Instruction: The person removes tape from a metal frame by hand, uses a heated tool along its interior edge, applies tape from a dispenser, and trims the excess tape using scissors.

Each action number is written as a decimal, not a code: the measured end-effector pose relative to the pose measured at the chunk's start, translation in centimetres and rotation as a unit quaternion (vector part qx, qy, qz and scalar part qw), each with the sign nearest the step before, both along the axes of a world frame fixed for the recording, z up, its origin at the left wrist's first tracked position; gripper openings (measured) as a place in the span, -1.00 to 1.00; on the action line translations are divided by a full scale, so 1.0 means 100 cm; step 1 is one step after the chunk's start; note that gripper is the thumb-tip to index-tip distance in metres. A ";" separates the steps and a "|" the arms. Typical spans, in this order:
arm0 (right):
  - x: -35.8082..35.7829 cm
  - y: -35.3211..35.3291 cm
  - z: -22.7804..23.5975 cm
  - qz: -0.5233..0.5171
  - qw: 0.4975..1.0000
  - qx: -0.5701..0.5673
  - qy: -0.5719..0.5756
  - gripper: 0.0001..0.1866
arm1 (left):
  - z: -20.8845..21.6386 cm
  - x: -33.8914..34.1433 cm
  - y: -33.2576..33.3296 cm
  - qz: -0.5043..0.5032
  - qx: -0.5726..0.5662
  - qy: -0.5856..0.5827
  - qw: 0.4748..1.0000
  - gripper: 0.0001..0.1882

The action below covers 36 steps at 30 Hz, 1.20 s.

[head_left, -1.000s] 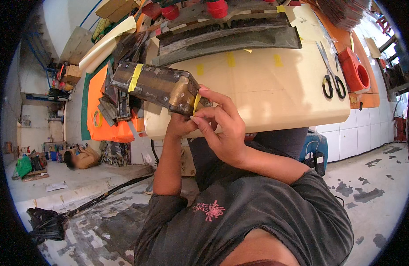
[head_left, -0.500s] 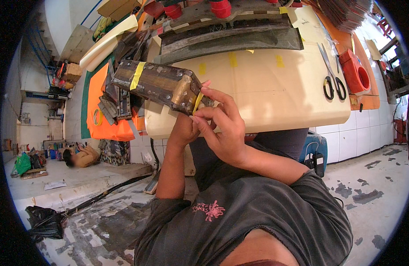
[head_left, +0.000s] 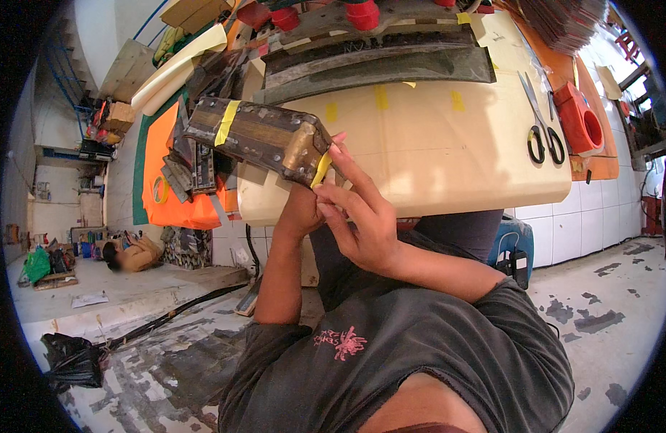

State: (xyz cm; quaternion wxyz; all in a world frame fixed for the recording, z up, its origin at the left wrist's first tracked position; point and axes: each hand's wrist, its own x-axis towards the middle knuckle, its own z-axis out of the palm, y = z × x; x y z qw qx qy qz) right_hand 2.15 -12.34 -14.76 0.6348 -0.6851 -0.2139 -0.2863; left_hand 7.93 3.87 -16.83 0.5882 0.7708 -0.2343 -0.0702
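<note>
A long, worn brown block (head_left: 268, 137) with rivet-like metal dots and a brassy patch near its near right end is held up tilted over the table. My left hand (head_left: 301, 211) grips it from underneath; most of those fingers are hidden by the block. One strip of yellow tape (head_left: 227, 123) wraps across the block toward its far left end. At the near right end, a second yellow tape strip (head_left: 321, 170) lies along the edge. The fingers of my right hand (head_left: 365, 224) are closed at this strip, with fingertips at its upper and lower ends.
A cream-covered table (head_left: 419, 173) bears scissors (head_left: 538, 130), a red tape dispenser (head_left: 578, 119) and a long dark metal bar (head_left: 383, 72). Left of it, an orange sheet (head_left: 167, 206) carries a tape roll (head_left: 160, 190) and dark metal pieces (head_left: 201, 169). Another person (head_left: 137, 254) is at the far left.
The second tape strip now lies flatter against the block's end, where it stood out more before. My right fingers have shifted slightly along it; the block stays nearly in place.
</note>
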 end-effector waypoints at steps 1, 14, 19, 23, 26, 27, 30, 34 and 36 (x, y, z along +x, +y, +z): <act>-0.001 -0.001 -0.001 0.000 1.000 0.000 0.000 -0.79 | 0.002 0.001 -0.002 -0.002 -0.001 -0.011 1.000 -0.17; -0.002 -0.016 -0.008 0.060 0.996 -0.068 -0.010 -0.48 | 0.010 0.002 -0.006 -0.019 -0.036 -0.007 0.999 -0.19; -0.002 -0.023 -0.009 0.068 0.994 -0.042 0.071 -0.26 | 0.005 -0.004 -0.013 0.048 0.000 -0.089 0.995 -0.44; 0.003 -0.016 -0.008 0.045 0.992 -0.105 0.047 -0.17 | 0.011 -0.005 -0.010 0.052 0.058 -0.061 0.995 -0.48; 0.004 -0.017 -0.005 0.037 0.992 -0.114 0.036 -0.17 | 0.014 -0.005 -0.011 0.051 0.061 -0.031 0.996 -0.46; 0.004 -0.019 -0.004 0.040 0.992 -0.116 0.040 -0.18 | 0.016 -0.005 -0.012 0.049 0.058 -0.014 0.997 -0.45; 0.003 -0.026 -0.005 0.082 0.991 -0.050 0.098 -0.21 | 0.017 -0.009 -0.007 0.039 0.067 -0.059 0.995 -0.45; 0.018 -0.026 -0.013 -0.020 0.992 -0.125 0.013 -0.21 | 0.007 -0.010 0.000 0.053 0.130 -0.132 0.981 -0.45; 0.018 -0.025 -0.009 -0.028 0.988 -0.151 0.014 -0.24 | 0.008 -0.009 -0.004 0.040 0.088 -0.138 0.986 -0.46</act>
